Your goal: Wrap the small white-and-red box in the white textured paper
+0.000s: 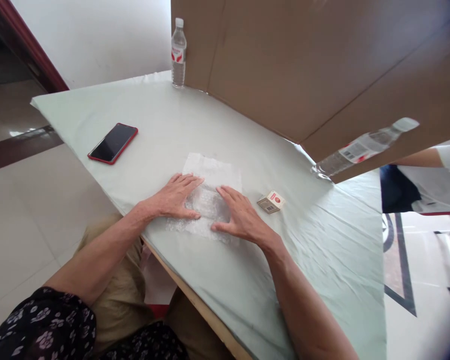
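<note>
A sheet of clear bubble wrap [206, 202] lies on the pale green tablecloth close to the table's near edge, with a whiter layer showing at its far side. My left hand [178, 196] rests on its left part, palm down, fingers stretched out. On the right part lies my right hand [240, 215], thumb and fingers apart. Between the two hands the wrap's bubbly surface shows. A small printed cardboard box [271, 201] sits just beyond my right hand, not touched by it.
A phone in a red case [113, 143] lies at the left. Brown cardboard panels [270, 60] stand along the far side, with one water bottle [178, 55] at the back and another bottle [360, 149] at the right. Part of another person [427, 180] shows beyond the panel.
</note>
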